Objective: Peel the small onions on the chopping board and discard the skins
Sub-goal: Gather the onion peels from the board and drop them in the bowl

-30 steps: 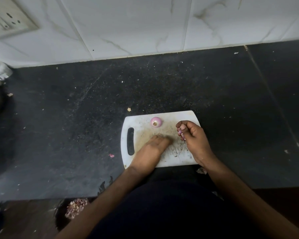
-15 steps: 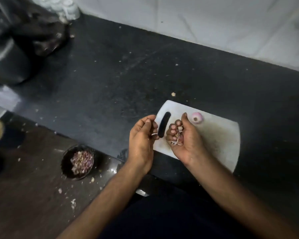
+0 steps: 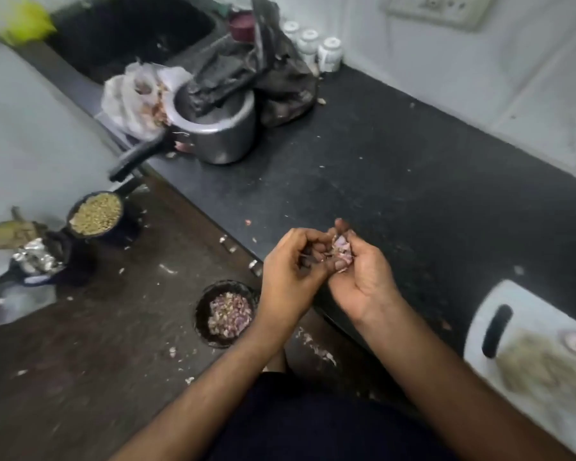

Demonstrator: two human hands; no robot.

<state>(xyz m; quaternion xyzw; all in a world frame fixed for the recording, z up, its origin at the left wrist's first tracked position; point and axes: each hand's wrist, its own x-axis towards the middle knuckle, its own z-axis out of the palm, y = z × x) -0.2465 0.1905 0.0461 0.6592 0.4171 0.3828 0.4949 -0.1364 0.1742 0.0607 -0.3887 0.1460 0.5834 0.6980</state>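
No writing, label, brand, number or sign can be read anywhere in this view. The three small white jars (image 3: 310, 44) far beyond the hands, up by the wall, have plain lids and any marks on their sides are too blurred to make out. The wall plate (image 3: 439, 8) above and to the right of the hands shows only holes and switches, no legible letters. The dark bag (image 3: 246, 71) behind the metal pot (image 3: 220, 128), well ahead and left of the hands, carries no print that can be told.
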